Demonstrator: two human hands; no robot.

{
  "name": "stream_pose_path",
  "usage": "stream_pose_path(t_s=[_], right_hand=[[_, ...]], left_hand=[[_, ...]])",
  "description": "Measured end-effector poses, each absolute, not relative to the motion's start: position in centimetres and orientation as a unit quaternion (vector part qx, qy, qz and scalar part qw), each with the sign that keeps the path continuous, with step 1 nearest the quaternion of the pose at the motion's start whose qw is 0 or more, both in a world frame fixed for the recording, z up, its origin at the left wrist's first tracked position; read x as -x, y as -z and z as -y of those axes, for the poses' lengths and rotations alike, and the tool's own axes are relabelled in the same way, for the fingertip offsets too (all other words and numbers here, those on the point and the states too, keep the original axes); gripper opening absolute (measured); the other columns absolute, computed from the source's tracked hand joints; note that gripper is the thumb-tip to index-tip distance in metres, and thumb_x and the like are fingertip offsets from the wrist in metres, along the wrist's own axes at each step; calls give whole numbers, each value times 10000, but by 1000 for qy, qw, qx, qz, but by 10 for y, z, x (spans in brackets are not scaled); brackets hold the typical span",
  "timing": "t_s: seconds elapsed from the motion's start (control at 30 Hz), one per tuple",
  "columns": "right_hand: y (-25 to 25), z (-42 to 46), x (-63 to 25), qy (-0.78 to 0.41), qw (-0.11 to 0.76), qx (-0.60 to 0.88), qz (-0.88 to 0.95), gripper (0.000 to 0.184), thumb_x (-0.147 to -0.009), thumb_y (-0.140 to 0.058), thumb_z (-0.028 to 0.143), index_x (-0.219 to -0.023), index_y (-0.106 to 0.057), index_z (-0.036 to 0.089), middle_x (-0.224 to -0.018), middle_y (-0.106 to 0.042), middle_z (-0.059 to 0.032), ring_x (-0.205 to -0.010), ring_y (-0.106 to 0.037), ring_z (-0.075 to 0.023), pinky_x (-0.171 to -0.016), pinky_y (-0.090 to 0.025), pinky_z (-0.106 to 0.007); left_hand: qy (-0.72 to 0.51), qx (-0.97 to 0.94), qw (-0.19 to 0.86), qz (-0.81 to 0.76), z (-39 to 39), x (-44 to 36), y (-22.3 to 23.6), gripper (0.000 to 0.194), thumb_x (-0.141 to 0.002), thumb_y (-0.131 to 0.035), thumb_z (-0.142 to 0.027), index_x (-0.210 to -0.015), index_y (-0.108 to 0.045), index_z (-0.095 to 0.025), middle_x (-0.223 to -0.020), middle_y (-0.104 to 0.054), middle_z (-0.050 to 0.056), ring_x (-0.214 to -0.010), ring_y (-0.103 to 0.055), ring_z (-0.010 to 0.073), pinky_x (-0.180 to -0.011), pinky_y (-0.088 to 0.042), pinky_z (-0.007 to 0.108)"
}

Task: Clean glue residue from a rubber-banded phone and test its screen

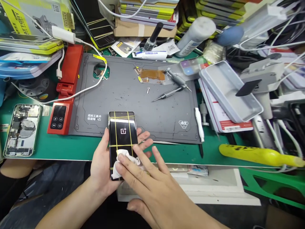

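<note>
At nine o'clock on the green surface [71, 148], an uncovered phone [22, 130] shows innards too small to make out. Toward eight o'clock from the middle, the left hand [100, 168] has its grip around a glossy black phone [122, 127] crossed by yellow bands, its underside hidden by the palm, while a white cloth [126, 153] covers part of its lower end. At six o'clock the right hand [154, 181], its grip flat and wide, presses that cloth with extended fingers, forearm cut off below.
</note>
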State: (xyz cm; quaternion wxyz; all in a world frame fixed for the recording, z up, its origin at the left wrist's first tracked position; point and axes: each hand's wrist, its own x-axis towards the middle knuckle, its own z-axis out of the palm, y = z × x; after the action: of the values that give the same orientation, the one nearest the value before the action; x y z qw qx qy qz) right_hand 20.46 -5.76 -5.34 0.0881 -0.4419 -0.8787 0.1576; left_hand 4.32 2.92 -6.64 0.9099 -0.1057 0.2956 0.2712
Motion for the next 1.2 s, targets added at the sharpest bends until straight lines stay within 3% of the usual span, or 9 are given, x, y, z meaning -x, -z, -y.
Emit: stream_pose_path(t_s=[0.1,0.23,0.37,0.6,0.73,0.87,0.93,1.07,1.2], right_hand=[[60,71,-203,-145,107,494,850,619,-1114,-404,479,-1667,-346,208,-1777,-161,-60,-1646,7,-394,-1303,84,-579],[64,93,-207,-126,96,502,850,716,-1120,-352,491,-1699,-199,100,-1778,-133,-109,-1634,-44,-424,-1304,49,-609],[65,83,-192,-123,100,480,863,801,-1086,-405,594,-1669,-283,60,-1758,-212,-121,-1629,-68,-431,-1303,83,-619],[57,32,-172,-116,119,513,842,720,-1109,-374,540,-1659,-334,76,-1751,-241,-75,-1634,-59,-391,-1311,111,-565],[62,60,-174,-114,112,446,880,800,-1077,-426,600,-1655,-329,57,-1747,-252,-98,-1629,-69,-422,-1307,102,-610],[69,76,-176,-87,119,443,885,833,-1079,-406,595,-1679,-244,40,-1754,-213,-124,-1623,-28,-468,-1289,96,-662],[69,63,-174,-96,119,460,875,788,-1097,-383,531,-1696,-188,56,-1766,-167,-110,-1635,-6,-432,-1301,102,-624],[61,18,-174,-127,147,521,831,687,-1141,-245,451,-1724,-26,160,-1772,-140,-73,-1657,44,-340,-1306,25,-669],[56,-14,-181,-169,171,554,797,641,-1153,-200,432,-1711,95,322,-1777,-120,-34,-1658,4,-329,-1287,-77,-749]], left_hand=[[-292,106,905,-292,-27,-45,66,780,-987,-378,-715,-1424,-626,-119,-1496,-640,141,-1427,-595,281,-1288,-417,429],[-313,95,898,-295,-24,-50,65,793,-989,-357,-718,-1446,-607,-119,-1521,-615,154,-1466,-556,298,-1307,-402,468],[-326,75,890,-309,-21,-51,65,762,-993,-371,-701,-1417,-632,-124,-1511,-624,147,-1473,-549,300,-1340,-360,481],[-311,69,896,-310,-16,-49,62,721,-999,-371,-686,-1413,-639,-162,-1473,-660,102,-1515,-504,248,-1354,-339,419],[-330,71,888,-312,-16,-48,64,754,-1001,-324,-689,-1432,-626,-149,-1477,-651,131,-1234,-686,222,-1061,-544,325],[-301,54,908,-285,-13,-46,69,861,-981,-257,-747,-1356,-692,-106,-1304,-738,157,-934,-719,158,-875,-564,261],[-298,32,907,-296,-10,-47,68,790,-1004,-288,-690,-1312,-724,-108,-1262,-756,148,-995,-734,186,-963,-575,292],[-367,0,859,-356,-5,-54,65,508,-1021,-490,-508,-1412,-668,-237,-1441,-691,52,-1414,-602,238,-1284,-443,367],[-345,42,883,-315,-4,-59,65,548,-1000,-532,-589,-1469,-616,-320,-1523,-632,11,-1550,-466,221,-1386,-320,397]])
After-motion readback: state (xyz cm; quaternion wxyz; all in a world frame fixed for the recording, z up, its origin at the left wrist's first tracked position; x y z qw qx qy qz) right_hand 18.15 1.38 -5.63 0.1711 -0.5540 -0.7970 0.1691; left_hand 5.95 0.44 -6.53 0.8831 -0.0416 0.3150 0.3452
